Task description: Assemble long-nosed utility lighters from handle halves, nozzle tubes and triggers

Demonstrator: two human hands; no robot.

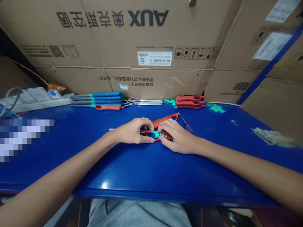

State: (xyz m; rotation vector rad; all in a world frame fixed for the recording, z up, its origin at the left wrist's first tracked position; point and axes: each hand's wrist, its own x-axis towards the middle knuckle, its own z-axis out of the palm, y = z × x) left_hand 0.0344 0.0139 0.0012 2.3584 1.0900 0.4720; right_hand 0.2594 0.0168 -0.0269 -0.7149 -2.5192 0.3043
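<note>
An orange utility lighter body (163,123) is held against the blue desk (151,170) by the left hand (133,130) and right hand (177,135), fingers (148,123) curled narrowly around it beside its teal trigger (155,134).

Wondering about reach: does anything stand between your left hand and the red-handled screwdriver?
Yes: the orange plastic casing and the right hand lie between the left hand and the screwdriver, which rests just beyond them.
</note>
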